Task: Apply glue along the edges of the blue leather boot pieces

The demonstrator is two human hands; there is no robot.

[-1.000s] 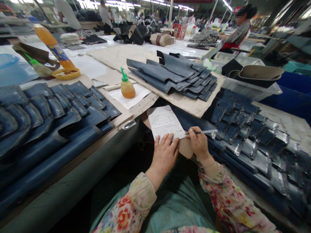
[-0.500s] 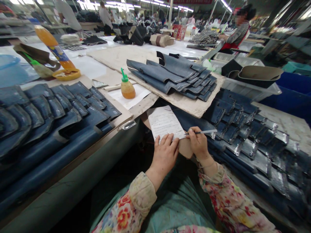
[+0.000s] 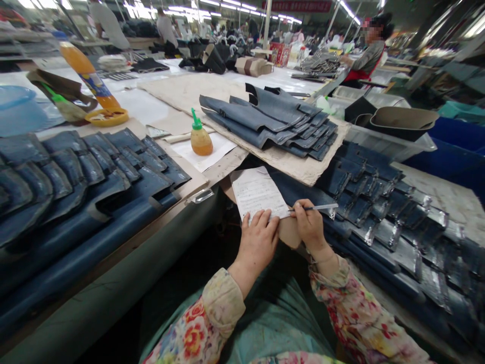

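My left hand (image 3: 258, 241) lies with fingers spread flat on the near edge of a white sheet of paper (image 3: 255, 192) covered in handwriting. My right hand (image 3: 309, 225) is closed in a pinch round a thin pen (image 3: 316, 207), its tip resting at the paper's right edge. The paper rests on a brown board that sticks out between two work surfaces. Dark blue leather pieces (image 3: 382, 202) with shiny ends lie in rows just right of my right hand.
More blue leather pieces (image 3: 87, 172) cover the left table, and a stack (image 3: 273, 119) sits on a cardboard sheet ahead. A small glue bottle (image 3: 200, 138) with a green cap stands nearby, an orange bottle (image 3: 89, 76) farther left. A person (image 3: 366, 50) works at the back right.
Both hands hold their places on the paper and pen. Only the view has shifted slightly.
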